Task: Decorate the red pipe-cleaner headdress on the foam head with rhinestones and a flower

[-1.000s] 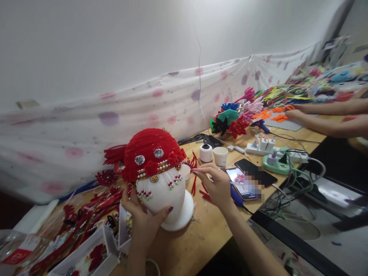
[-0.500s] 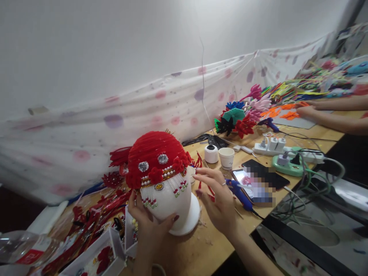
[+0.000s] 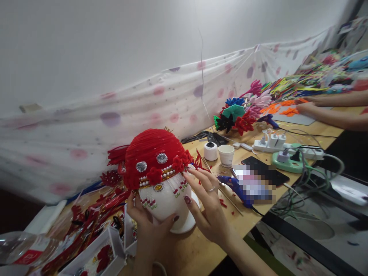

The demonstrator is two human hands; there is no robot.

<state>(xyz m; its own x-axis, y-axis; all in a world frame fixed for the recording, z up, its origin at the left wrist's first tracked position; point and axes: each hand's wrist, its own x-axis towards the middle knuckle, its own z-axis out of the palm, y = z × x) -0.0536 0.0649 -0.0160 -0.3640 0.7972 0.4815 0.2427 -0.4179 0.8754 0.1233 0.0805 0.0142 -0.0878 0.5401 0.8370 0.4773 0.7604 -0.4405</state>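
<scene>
A red headdress (image 3: 153, 147) sits on a white mannequin head (image 3: 166, 201) in front of me. It carries red flowers, two silver rhinestone pieces, a band of pearls and gold trim with a yellow gem, and hanging bead fringes. My left hand (image 3: 151, 226) holds the mannequin head from the lower left, thumb across its front and fingers round its side. On the other side my right hand (image 3: 211, 207) has its fingers stretched and apart, with fingertips at the right edge of the headdress. Whether they press on it is hard to see.
To the right lie a blue glue gun (image 3: 237, 188), a dark phone (image 3: 267, 170), a paper cup (image 3: 226, 156) and power strips (image 3: 287, 163) with cables. White boxes (image 3: 115, 245) of ornaments and a plastic bottle (image 3: 25, 245) stand lower left. Another person's hands (image 3: 307, 109) handle orange pieces.
My right hand has moved left and slightly up to the headdress's right edge. My left hand keeps its hold, and the head has shifted slightly in view.
</scene>
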